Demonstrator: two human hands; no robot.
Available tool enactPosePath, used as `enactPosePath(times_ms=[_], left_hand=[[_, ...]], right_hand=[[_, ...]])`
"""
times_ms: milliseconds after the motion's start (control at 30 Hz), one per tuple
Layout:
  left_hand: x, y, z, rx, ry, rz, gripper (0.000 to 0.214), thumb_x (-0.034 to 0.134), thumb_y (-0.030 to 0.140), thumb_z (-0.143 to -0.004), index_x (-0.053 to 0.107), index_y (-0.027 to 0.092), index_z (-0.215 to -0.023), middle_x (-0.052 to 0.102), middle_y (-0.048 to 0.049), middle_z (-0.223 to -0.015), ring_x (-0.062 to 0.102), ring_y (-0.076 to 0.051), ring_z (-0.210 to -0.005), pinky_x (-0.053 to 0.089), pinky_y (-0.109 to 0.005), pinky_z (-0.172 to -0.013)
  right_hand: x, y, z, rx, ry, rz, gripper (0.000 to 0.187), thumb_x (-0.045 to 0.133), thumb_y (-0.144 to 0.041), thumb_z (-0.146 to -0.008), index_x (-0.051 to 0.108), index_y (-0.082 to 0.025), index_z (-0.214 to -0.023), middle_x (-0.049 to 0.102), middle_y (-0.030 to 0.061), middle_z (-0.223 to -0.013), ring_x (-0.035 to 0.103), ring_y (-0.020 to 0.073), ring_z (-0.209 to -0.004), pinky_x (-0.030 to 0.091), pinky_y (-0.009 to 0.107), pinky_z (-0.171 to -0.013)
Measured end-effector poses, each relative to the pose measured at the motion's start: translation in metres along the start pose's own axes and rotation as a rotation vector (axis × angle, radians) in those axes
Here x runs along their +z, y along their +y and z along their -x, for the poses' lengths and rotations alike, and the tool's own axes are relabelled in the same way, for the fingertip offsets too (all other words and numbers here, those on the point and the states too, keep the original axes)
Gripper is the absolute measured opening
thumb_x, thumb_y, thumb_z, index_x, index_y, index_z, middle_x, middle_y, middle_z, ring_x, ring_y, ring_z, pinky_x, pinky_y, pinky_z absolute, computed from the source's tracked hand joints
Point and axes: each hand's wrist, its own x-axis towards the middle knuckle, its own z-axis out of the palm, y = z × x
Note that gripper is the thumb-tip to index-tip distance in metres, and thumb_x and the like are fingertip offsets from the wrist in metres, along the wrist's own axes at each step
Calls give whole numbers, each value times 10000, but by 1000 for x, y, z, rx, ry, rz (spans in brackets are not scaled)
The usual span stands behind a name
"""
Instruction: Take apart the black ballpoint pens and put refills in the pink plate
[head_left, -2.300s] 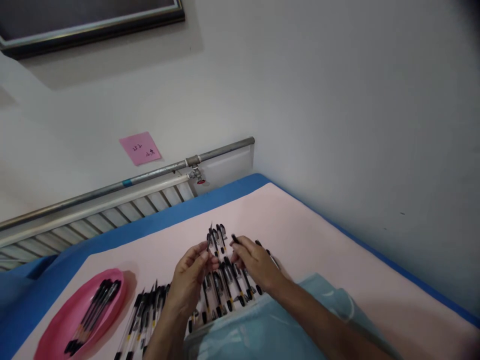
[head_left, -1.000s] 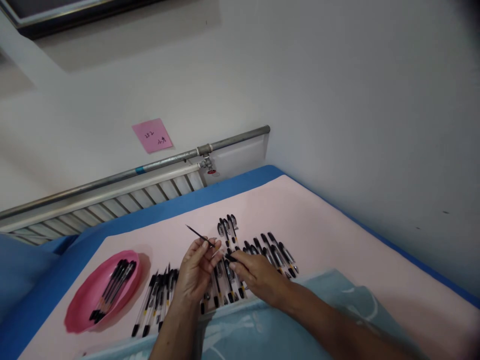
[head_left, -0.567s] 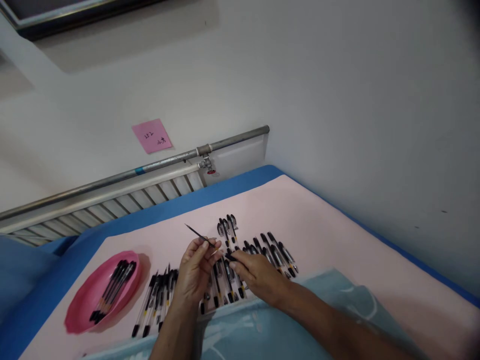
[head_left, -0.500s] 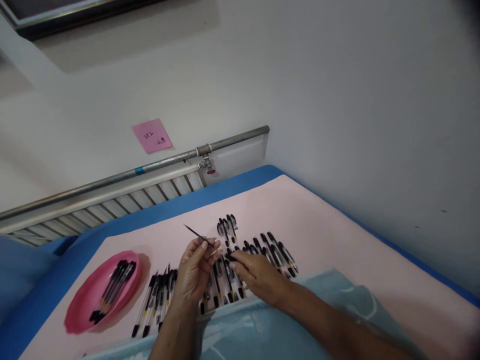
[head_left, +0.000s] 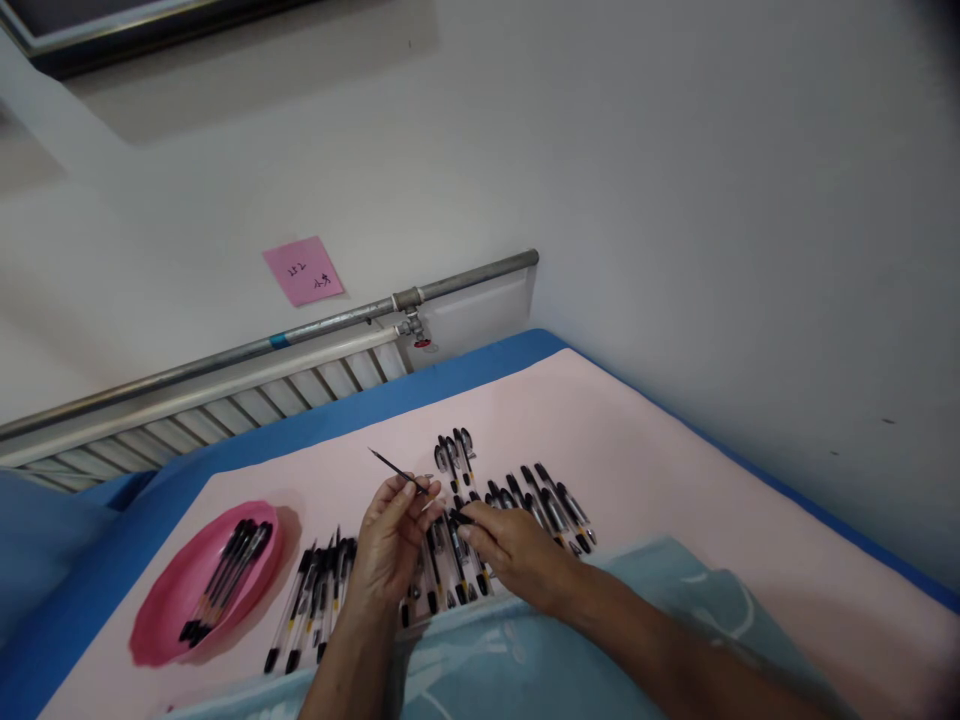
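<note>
My left hand (head_left: 390,545) pinches a thin black pen refill (head_left: 395,470) whose tip points up and left over the pink sheet (head_left: 675,500). My right hand (head_left: 514,550) is closed on a small black pen part (head_left: 461,517) just right of the left fingers. Both hands hover over a row of clear pens with black caps (head_left: 450,560). More pens (head_left: 555,505) lie to the right, and a few pen caps (head_left: 454,450) lie just beyond the hands.
A pink oval dish (head_left: 161,625) at the left holds several black pens (head_left: 225,575). More pens (head_left: 311,600) lie between dish and hands. A light blue cloth (head_left: 525,660) covers the near edge. A radiator (head_left: 225,410), pipe and white wall stand behind the blue table edge.
The view shifted since the earliest frame. The left hand has drawn the refill out to the upper left. Over the last second both hands have stayed almost still.
</note>
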Motion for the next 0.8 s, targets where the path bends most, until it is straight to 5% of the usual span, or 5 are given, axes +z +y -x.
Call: enactPosePath(times_ms=[800], left_hand=[[2, -10, 5, 56, -65, -235, 230, 707, 275, -622, 597, 150, -782, 665, -39, -760, 632, -161, -720, 505, -285, -650]], right_hand=[[6, 8, -1, -4, 72, 5, 228, 339, -271, -887, 536, -185, -810, 539, -15, -644, 474, 105, -580, 309, 204, -540]])
